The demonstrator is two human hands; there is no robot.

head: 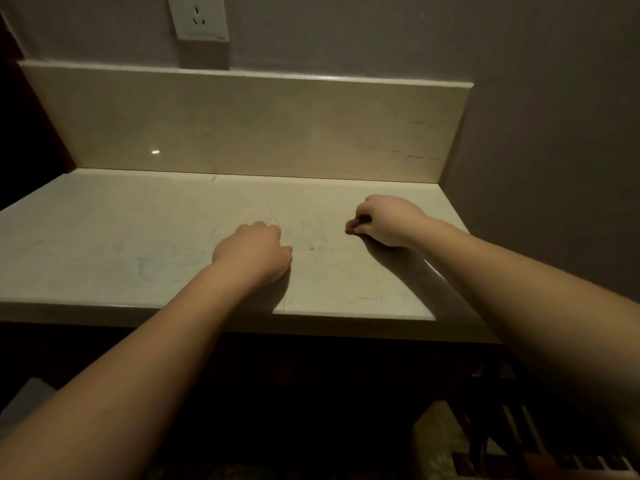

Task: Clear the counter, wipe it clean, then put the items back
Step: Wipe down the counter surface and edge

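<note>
Pale cream stone worktop [138, 244], polished, set into a corner; faint bluish smears and thin hairline marks across its surface, one small dark speck [311, 248] between the two hands. Matching cream stone upstand [242, 126] runs along the back edge, grey wall above and to the right. White wall socket [198, 16] at top, left of centre.

Left hand [254, 252] rests on the worktop near the middle, fingers curled under into a loose fist, nothing seen in it. Right hand [388, 220] farther back and to the right, knuckles up, fingertips [353, 227] pinched together against the surface; whether they grip anything cannot be told. Both forearms bare. Lighting dim; space under the worktop dark.
</note>
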